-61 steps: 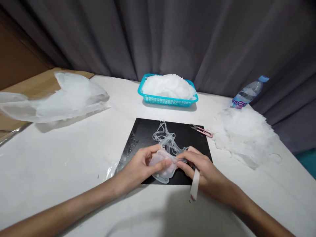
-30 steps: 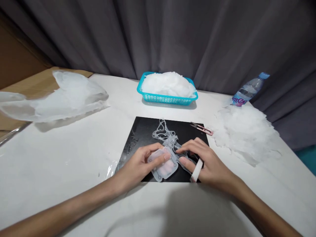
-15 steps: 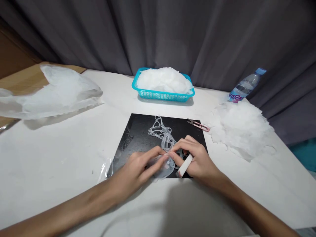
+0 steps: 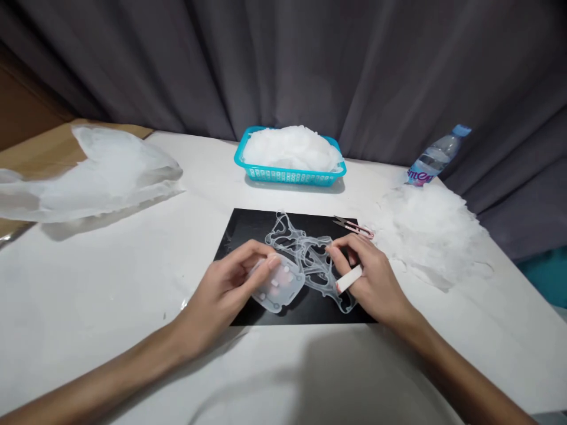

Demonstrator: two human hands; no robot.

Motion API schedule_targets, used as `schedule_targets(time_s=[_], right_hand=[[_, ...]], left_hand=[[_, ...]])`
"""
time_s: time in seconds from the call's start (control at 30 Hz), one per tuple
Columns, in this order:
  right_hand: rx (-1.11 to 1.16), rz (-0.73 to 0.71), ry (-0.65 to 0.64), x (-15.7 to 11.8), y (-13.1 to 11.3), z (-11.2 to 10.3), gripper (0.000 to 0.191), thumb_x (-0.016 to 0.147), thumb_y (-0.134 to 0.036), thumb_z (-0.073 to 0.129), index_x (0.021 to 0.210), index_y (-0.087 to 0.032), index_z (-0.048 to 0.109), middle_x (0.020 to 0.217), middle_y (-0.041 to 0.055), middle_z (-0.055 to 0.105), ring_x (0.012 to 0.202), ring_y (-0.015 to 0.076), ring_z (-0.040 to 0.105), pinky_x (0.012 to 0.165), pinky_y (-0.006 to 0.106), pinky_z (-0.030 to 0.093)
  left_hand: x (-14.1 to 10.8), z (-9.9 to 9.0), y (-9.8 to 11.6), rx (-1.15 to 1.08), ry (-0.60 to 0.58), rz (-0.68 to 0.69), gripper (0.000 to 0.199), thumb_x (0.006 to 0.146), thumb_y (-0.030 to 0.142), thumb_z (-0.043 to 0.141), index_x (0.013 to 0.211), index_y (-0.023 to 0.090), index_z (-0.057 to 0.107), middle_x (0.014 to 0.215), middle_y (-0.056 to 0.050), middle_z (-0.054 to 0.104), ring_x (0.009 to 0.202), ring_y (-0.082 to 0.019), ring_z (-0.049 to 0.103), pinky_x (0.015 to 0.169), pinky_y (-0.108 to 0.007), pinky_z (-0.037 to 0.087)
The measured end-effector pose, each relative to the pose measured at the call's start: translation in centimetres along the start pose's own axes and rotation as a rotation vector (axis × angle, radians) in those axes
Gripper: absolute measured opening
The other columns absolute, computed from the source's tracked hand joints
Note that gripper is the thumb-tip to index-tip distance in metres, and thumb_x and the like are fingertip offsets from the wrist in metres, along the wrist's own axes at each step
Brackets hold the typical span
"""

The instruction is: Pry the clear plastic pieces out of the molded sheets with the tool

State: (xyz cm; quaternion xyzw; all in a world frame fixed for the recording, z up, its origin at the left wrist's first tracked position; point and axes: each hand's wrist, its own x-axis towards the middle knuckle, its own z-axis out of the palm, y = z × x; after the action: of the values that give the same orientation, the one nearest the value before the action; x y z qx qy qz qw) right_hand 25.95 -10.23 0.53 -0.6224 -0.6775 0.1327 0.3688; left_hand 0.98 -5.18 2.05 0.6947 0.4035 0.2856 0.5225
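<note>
White table (image 4: 110, 289), hands (image 4: 230, 283) apart, translucent piece (image 4: 286, 290) in left

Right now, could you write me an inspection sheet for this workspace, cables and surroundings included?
Surface: white table with a black mat.
Things in work: translucent plastic piece, held over the mat; tangled plastic strands beside it.
Clutter: pink-handled snips at the mat's far right corner; blue basket heaped with white material; loose white heap and bottle at right; whitish plastic bag at left.
Left hand: grips the plastic piece.
Right hand: holds a white strip, fingertips at the strands; whether they pinch them is unclear.
Cables: nothing seen.
Surroundings: grey curtain behind, cardboard at left.
</note>
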Motion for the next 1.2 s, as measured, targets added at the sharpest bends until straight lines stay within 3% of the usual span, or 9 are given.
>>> schedule_targets(time_s=[0.13,0.2,0.33,0.57,0.8,0.97,1.2], right_hand=[[0.012,-0.01,0.125,-0.6,-0.7,0.0,0.018,0.101,-0.031,0.063,0.115,-0.021,0.061,0.101,0.0056,0.066,0.075,0.0178,0.054,0.072,0.033,0.046],[0.051,-0.087,0.076,-1.0,-1.1,0.3,0.024,0.099,-0.032,0.067,0.119,-0.021,0.061,0.101,0.0059,0.066,0.078,0.0185,0.055,0.072,0.033,0.048],[0.11,-0.24,-0.095,-1.6,-2.2,1.0,0.009,0.1,-0.026,0.067,0.108,-0.022,0.067,0.087,0.0034,0.069,0.083,0.0207,0.058,0.073,0.034,0.049],[0.026,-0.334,-0.023,-1.9,-2.8,1.4,0.008,0.103,-0.017,0.063,0.102,-0.02,0.07,0.09,0.0039,0.077,0.079,0.0204,0.057,0.072,0.035,0.047],[0.02,-0.364,0.004,-2.1,-2.7,1.4,0.008,0.103,-0.02,0.063,0.103,-0.022,0.071,0.091,0.0031,0.079,0.078,0.019,0.06,0.071,0.035,0.05],[0.046,-0.301,0.018,-2.3,-2.6,1.2,0.008,0.105,-0.026,0.062,0.107,-0.022,0.069,0.087,0.0044,0.074,0.079,0.0195,0.063,0.068,0.034,0.053],[0.077,-0.34,0.014,-2.4,-2.6,1.1,0.004,0.101,-0.018,0.066,0.102,-0.022,0.065,0.087,0.0021,0.075,0.078,0.0182,0.062,0.069,0.033,0.052]], left_hand=[[0.7,0.1,0.3,-0.196,-0.098,-0.055,0.022,0.105,0.042,0.059,0.1,0.021,0.061,0.078,0.002,0.071,0.072,-0.013,0.067,0.067,-0.02,0.051],[0.5,0.5,0.1,-0.226,-0.114,-0.063,0.022,0.105,0.042,0.058,0.101,0.021,0.059,0.077,0.002,0.068,0.073,-0.012,0.065,0.068,-0.02,0.05],[0.0,0.9,-0.4,-0.183,-0.094,-0.042,0.023,0.106,0.043,0.055,0.103,0.021,0.06,0.076,0.003,0.062,0.071,-0.011,0.058,0.067,-0.02,0.046],[-0.2,0.6,-0.7,0.057,-0.148,0.017,0.022,0.096,0.042,0.072,0.11,0.024,0.072,0.101,-0.001,0.076,0.09,-0.018,0.07,0.08,-0.024,0.053],[-0.2,0.5,-0.4,0.06,-0.132,0.028,0.017,0.098,0.038,0.07,0.104,0.025,0.08,0.099,0.0,0.081,0.09,-0.019,0.074,0.084,-0.025,0.056],[-0.3,0.4,-0.3,0.088,-0.136,0.056,0.016,0.098,0.038,0.069,0.103,0.027,0.081,0.101,0.0,0.082,0.092,-0.019,0.076,0.088,-0.026,0.057],[-0.7,0.3,0.5,0.149,-0.135,0.138,0.012,0.098,0.031,0.07,0.105,0.027,0.079,0.102,0.001,0.081,0.092,-0.017,0.076,0.083,-0.022,0.057]])
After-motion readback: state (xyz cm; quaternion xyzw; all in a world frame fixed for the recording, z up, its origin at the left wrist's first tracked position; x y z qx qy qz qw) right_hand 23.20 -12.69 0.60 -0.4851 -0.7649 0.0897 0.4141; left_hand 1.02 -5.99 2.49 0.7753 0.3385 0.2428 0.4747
